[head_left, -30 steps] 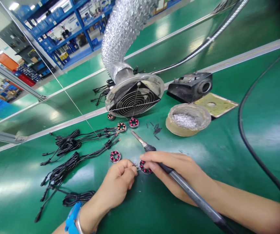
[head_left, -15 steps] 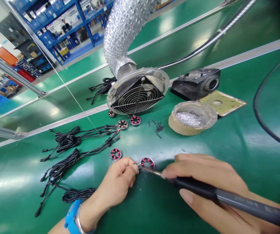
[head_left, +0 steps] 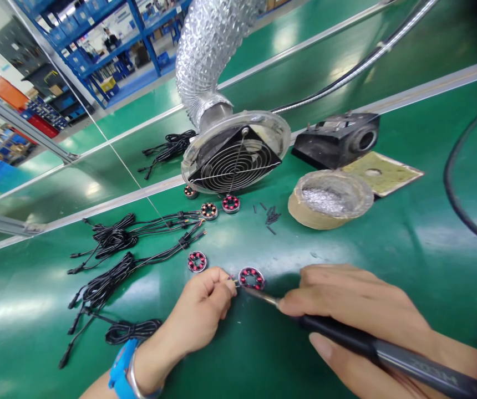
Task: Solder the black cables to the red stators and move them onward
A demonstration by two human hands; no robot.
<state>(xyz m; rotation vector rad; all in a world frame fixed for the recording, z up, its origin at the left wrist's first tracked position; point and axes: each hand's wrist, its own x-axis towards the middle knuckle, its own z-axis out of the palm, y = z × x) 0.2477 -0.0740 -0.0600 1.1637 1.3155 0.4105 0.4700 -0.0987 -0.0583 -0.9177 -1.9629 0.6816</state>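
My right hand (head_left: 355, 316) grips a soldering iron (head_left: 338, 330) by its black and grey handle. The iron's metal tip points left and lies at the lower left edge of a stator ring (head_left: 251, 279) with red windings; whether it touches cannot be made out. Just left of that ring, my left hand (head_left: 207, 299) pinches thin wires (head_left: 235, 282) whose ends stick out towards the ring. My fingers hide most of these wires. Another red-wound stator (head_left: 197, 261) lies flat beyond my left hand.
A fume extractor (head_left: 236, 160) on a foil duct stands behind. Coiled black cables (head_left: 109, 280) lie at left. Short black tubes (head_left: 272, 214), a tub of metal shavings (head_left: 330, 199), a yellow sponge (head_left: 382, 173) and a black iron holder (head_left: 338, 141) sit at right.
The iron's tip has shifted slightly down, from over the ring to its lower left edge, as my right hand moved a little. My left hand keeps its pinch in nearly the same place.
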